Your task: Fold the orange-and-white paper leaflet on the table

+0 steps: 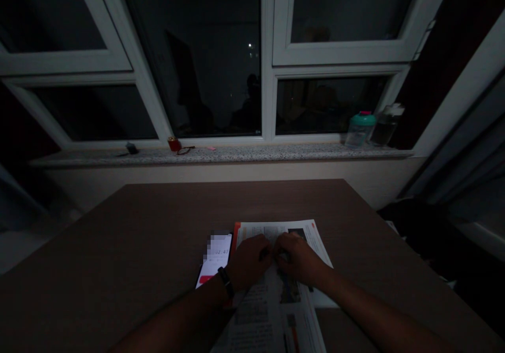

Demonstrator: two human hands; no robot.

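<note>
Printed pages with text and pictures (256,316) lie at the near middle of the dark table, over another printed sheet or book (315,237) with an orange left edge. My left hand (250,258), with a dark band on its wrist, is closed at the upper part of the pages. Close beside it, my right hand (295,255) is closed too, its fingertips almost meeting the left ones. Whatever is between the fingers is too dark and small to make out. A lit phone (216,258) lies just left of my left hand.
The brown table (177,211) reaches toward a speckled windowsill (244,153). On the sill stand a teal-lidded bottle (359,129), a clear bottle (386,127), a small red jar (174,144) and a small dark item (131,148). Dark curtains hang at both sides.
</note>
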